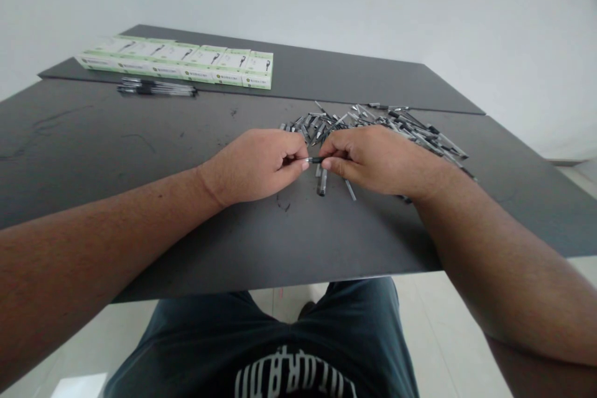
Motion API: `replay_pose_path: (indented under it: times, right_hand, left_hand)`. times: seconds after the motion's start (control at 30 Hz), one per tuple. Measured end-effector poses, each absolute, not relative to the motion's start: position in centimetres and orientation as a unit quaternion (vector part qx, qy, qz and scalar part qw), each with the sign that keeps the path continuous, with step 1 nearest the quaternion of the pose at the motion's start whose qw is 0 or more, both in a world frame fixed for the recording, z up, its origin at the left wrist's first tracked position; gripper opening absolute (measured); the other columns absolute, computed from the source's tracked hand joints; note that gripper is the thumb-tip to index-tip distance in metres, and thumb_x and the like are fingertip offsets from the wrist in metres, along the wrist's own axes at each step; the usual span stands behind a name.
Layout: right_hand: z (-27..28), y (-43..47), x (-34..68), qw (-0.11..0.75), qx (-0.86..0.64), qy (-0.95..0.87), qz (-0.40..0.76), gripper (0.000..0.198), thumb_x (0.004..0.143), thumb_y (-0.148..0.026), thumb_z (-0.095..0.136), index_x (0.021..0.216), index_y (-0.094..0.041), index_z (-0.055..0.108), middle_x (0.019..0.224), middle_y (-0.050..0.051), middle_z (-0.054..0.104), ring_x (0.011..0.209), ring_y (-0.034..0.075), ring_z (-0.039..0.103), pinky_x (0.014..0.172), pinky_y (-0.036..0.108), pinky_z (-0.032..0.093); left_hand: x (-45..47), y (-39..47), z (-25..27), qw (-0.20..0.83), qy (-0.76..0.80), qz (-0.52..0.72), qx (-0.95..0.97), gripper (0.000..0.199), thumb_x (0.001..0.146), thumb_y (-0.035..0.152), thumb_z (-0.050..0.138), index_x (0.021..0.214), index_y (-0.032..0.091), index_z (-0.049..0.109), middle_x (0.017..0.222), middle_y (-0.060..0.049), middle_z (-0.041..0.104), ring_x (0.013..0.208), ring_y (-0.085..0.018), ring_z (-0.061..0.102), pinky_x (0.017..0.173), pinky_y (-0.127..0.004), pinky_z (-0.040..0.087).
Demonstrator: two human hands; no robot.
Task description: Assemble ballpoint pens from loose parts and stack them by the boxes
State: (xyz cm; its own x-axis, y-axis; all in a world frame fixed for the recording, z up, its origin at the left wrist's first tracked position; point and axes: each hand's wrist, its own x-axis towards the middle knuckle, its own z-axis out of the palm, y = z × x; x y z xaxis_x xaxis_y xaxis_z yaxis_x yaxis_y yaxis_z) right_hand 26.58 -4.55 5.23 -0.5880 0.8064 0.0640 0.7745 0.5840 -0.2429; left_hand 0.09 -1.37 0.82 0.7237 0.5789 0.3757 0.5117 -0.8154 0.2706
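Between my two hands, above the dark table, a pen (pixel 316 160) with a black grip part is held level. My left hand (pixel 263 163) pinches its left end between thumb and fingertips. Thumb and fingers of my right hand (pixel 368 155) close on the other end, so most of the pen is hidden. Just behind and under my hands spreads a heap of loose pens and pen parts (pixel 422 130), clear and black. A pen cap (pixel 321 183) lies on the table just below my fingertips.
A row of several white and green boxes (pixel 186 62) stands at the back left of the table (pixel 298 242). In front of them lies a bundle of pens (pixel 156 87). The table's front edge runs above my legs. Behind is a white wall.
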Motion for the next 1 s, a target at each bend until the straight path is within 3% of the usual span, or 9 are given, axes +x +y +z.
replay_pose_path:
  times: [0.1, 0.17, 0.27, 0.5, 0.67, 0.87, 1.0]
  right_hand:
    - [5.19, -4.50, 26.61, 0.097, -0.462, -0.874, 0.112, 0.019, 0.102, -0.029, 0.077, 0.119, -0.023, 0.083, 0.094, 0.002, 0.084, 0.082, 0.021, 0.071, 0.077, 0.033, 0.044]
    - [5.30, -4.47, 26.57, 0.086, -0.455, -0.880, 0.105, 0.014, 0.104, -0.029, 0.075, 0.112, -0.023, 0.083, 0.091, 0.002, 0.082, 0.080, 0.021, 0.069, 0.076, 0.033, 0.042]
    - [5.51, -4.50, 26.45, 0.066, -0.438, -0.892, 0.093, 0.021, 0.110, -0.030, 0.066, 0.106, -0.022, 0.084, 0.087, 0.003, 0.080, 0.076, 0.020, 0.065, 0.075, 0.034, 0.040]
    - [5.51, -4.61, 26.40, 0.085, -0.462, -0.875, 0.121, 0.016, 0.103, -0.029, 0.075, 0.115, -0.022, 0.083, 0.090, 0.001, 0.082, 0.079, 0.020, 0.068, 0.076, 0.032, 0.042]
    - [5.69, -4.66, 26.39, 0.062, -0.439, -0.891, 0.102, 0.025, 0.111, -0.029, 0.062, 0.105, -0.021, 0.084, 0.089, 0.004, 0.081, 0.077, 0.020, 0.065, 0.076, 0.034, 0.040]
    - [5.56, -4.65, 26.48, 0.085, -0.459, -0.876, 0.125, 0.015, 0.102, -0.032, 0.077, 0.112, -0.022, 0.084, 0.091, 0.002, 0.082, 0.080, 0.020, 0.069, 0.074, 0.032, 0.041]
    - [5.63, -4.60, 26.51, 0.061, -0.436, -0.892, 0.103, 0.023, 0.110, -0.033, 0.065, 0.102, -0.022, 0.084, 0.087, 0.003, 0.080, 0.077, 0.020, 0.065, 0.074, 0.033, 0.040]
  left_hand:
    - [0.05, -1.36, 0.81, 0.076, 0.294, 0.225, 0.926, 0.022, 0.105, 0.036, 0.060, 0.098, 0.022, 0.075, 0.081, -0.002, 0.073, 0.075, -0.021, 0.067, 0.075, -0.036, 0.044]
    - [0.04, -1.37, 0.81, 0.078, 0.294, 0.223, 0.926, 0.022, 0.106, 0.036, 0.060, 0.098, 0.022, 0.075, 0.082, -0.002, 0.074, 0.076, -0.022, 0.067, 0.075, -0.036, 0.044]
    - [0.08, -1.38, 0.84, 0.081, 0.293, 0.222, 0.926, 0.022, 0.106, 0.036, 0.060, 0.096, 0.023, 0.074, 0.083, -0.002, 0.074, 0.077, -0.022, 0.068, 0.075, -0.036, 0.043]
    - [0.11, -1.42, 0.88, 0.077, 0.298, 0.217, 0.927, 0.023, 0.106, 0.036, 0.060, 0.097, 0.022, 0.076, 0.081, -0.002, 0.073, 0.077, -0.022, 0.068, 0.074, -0.035, 0.043]
    - [0.12, -1.49, 0.92, 0.082, 0.305, 0.207, 0.926, 0.024, 0.107, 0.037, 0.060, 0.098, 0.023, 0.077, 0.083, -0.002, 0.075, 0.079, -0.022, 0.069, 0.077, -0.035, 0.046]
    - [0.16, -1.41, 0.89, 0.085, 0.299, 0.207, 0.928, 0.024, 0.107, 0.038, 0.060, 0.100, 0.023, 0.077, 0.085, -0.003, 0.076, 0.080, -0.022, 0.070, 0.078, -0.036, 0.046]
    - [0.20, -1.45, 0.86, 0.079, 0.294, 0.212, 0.929, 0.024, 0.107, 0.038, 0.060, 0.098, 0.023, 0.077, 0.085, -0.003, 0.078, 0.081, -0.023, 0.072, 0.077, -0.035, 0.047]
